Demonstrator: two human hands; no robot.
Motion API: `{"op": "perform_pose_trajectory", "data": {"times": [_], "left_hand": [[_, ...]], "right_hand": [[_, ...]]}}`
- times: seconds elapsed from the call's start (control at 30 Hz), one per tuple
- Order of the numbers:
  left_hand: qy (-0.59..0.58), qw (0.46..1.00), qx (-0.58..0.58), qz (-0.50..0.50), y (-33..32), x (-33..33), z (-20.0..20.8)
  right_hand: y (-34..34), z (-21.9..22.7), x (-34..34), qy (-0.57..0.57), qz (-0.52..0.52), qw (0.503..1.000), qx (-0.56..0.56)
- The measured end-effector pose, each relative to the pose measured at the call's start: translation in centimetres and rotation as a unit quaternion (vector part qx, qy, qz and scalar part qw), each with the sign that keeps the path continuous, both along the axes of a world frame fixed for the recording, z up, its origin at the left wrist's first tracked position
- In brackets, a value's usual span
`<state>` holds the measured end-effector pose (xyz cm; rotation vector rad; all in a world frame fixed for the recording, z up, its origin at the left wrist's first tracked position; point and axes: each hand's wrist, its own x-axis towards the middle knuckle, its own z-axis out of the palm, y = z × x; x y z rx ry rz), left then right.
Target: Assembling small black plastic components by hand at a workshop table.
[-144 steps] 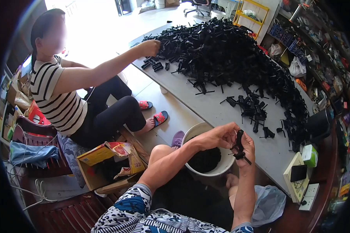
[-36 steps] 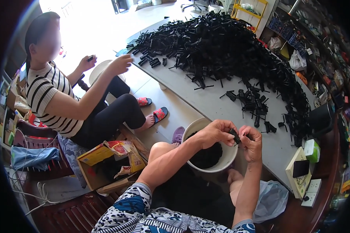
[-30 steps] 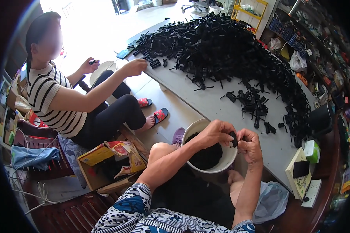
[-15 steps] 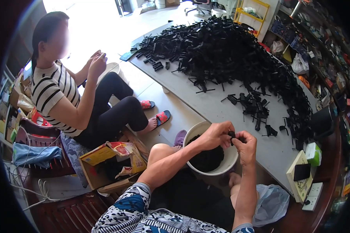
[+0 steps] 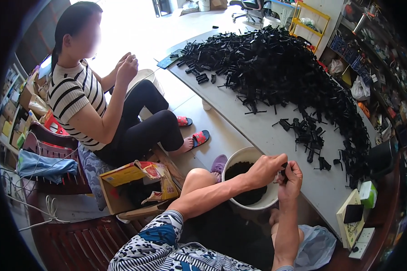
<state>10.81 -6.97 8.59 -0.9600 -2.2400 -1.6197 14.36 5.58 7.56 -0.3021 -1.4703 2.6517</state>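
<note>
Black parts point(image 5: 276, 67) matt, seemingly plastic; tabletop point(image 5: 271, 137) smooth; pail point(image 5: 248, 155) smooth plastic; bench point(image 5: 77, 239) glossy wood

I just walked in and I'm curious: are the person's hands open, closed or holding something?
Left hand: closed on a small black part, grip partly hidden.
Right hand: closed, holding that same part.

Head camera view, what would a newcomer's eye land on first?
The heap of black parts spreading over the pale table, upper right of centre, dominates. Below it, the left hand and right hand meet at a small black piece near the white bucket.
</note>
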Motion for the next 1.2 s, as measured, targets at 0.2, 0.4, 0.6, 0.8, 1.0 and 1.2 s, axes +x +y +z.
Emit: {"op": "perform_pose_trajectory", "data": {"times": [0.2, 0.4, 0.6, 0.8, 1.0, 1.2], "left_hand": [[-0.118, 0.993, 0.014, -0.008, -0.6, -1.2, 0.9], [-0.253, 0.945, 0.107, -0.180, -0.7, -1.0, 1.5], [-0.326, 0.916, 0.150, -0.180, 0.1, -0.9, 0.0], [-0.417, 0.863, 0.208, -0.196, 0.2, -1.4, -0.9], [-0.404, 0.865, 0.210, -0.209, -1.0, -2.4, -0.9], [-0.457, 0.851, 0.131, -0.222, -1.8, -1.8, 0.0]], "right_hand": [[0.3, -0.3, -0.6, 0.104, -0.035, 0.975, 0.193], [0.6, -0.1, -0.9, 0.040, -0.028, 0.995, 0.093], [-0.8, -1.2, -0.5, 0.059, -0.079, 0.992, 0.078], [-1.5, -0.6, -0.2, 0.086, -0.135, 0.959, 0.233], [0.2, 0.8, 0.0, 0.153, -0.040, 0.919, 0.360], [0.6, 1.5, 0.3, 0.136, 0.006, 0.899, 0.417]]}}
